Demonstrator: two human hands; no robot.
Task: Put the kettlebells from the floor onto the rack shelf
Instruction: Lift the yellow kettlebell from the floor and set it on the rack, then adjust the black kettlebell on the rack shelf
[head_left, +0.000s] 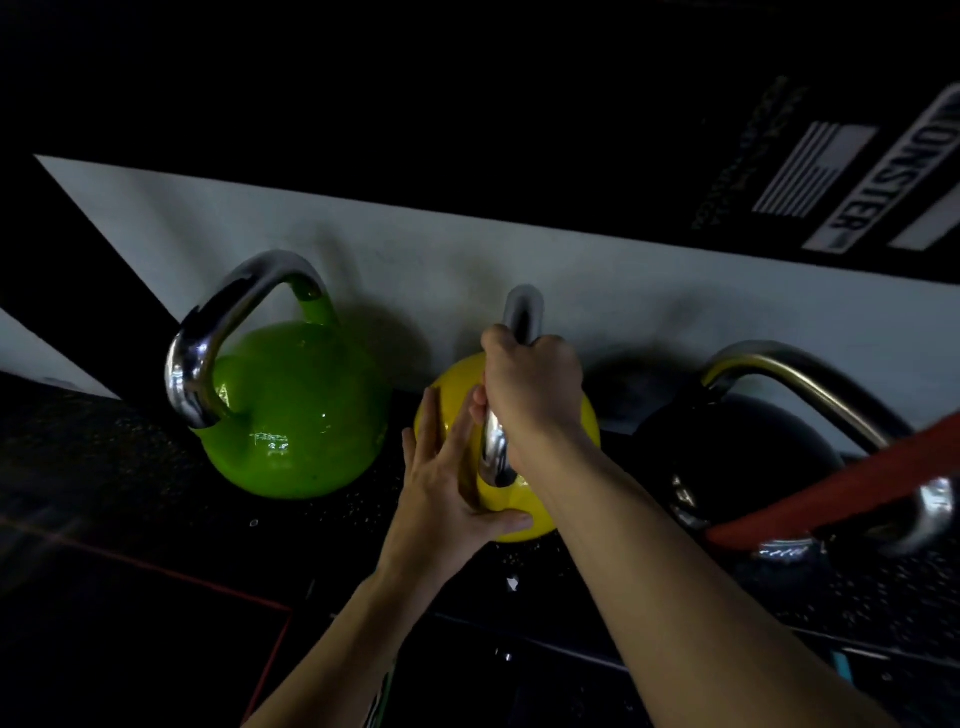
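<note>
A yellow kettlebell (589, 423) with a chrome handle stands in the middle on a dark speckled rubber surface (130, 467). My right hand (532, 387) is closed around its handle from above. My left hand (441, 483) lies flat against the ball's left front side, fingers spread, thumb under the front. A green kettlebell (296, 410) stands upright to the left, untouched. A black kettlebell (743, 457) stands to the right, its lower part partly hidden behind a red strap. Whether this surface is the floor or the shelf, I cannot tell.
A red strap (841, 493) crosses in front of the black kettlebell. A white wall (467, 270) runs close behind all three. A black rack beam with white lettering (852, 171) hangs above at the right. Thin red lines (171, 574) mark the dark surface at lower left.
</note>
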